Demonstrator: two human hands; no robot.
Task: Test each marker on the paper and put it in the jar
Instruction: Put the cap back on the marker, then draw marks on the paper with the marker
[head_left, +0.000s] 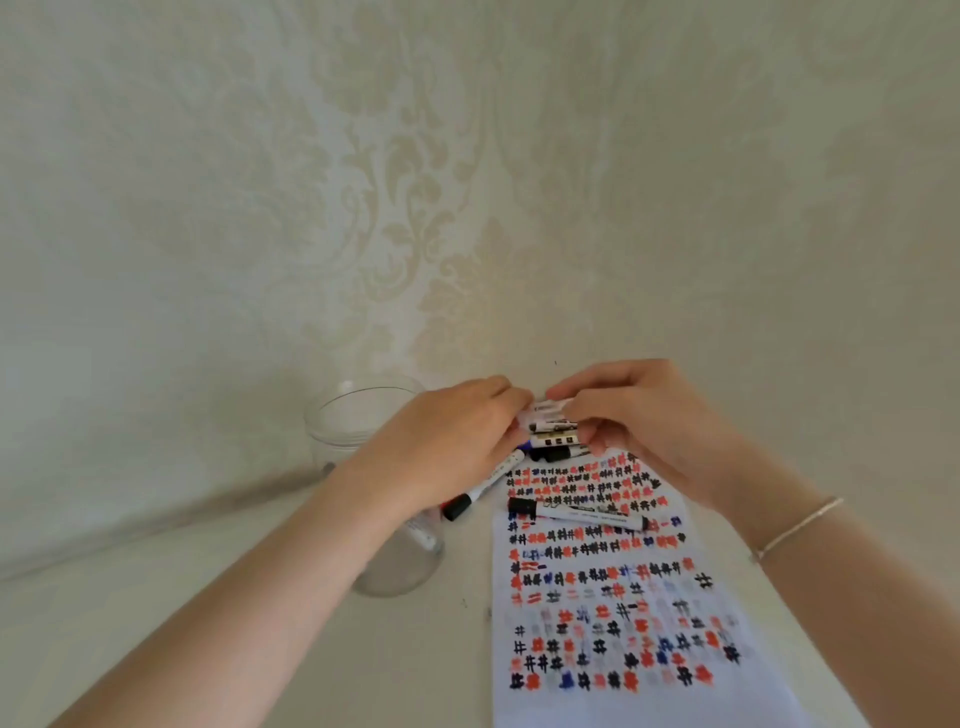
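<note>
Both hands met at the far end of the paper (613, 597), the left hand (457, 441) and right hand (639, 421) each curled around opposite ends of one white marker (549, 409). Loose markers (556, 441) lay beneath; another (579, 512) lay across the paper. The glass jar (358, 410) stood left, partly behind the left forearm.

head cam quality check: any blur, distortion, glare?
Head view: strong wide-angle bowing at the edges; soft, even light, no hard glare; the marks at the near end of the paper are smeared; the glass jar is faint against the wall; the marker held by both hands is slightly soft.
</note>
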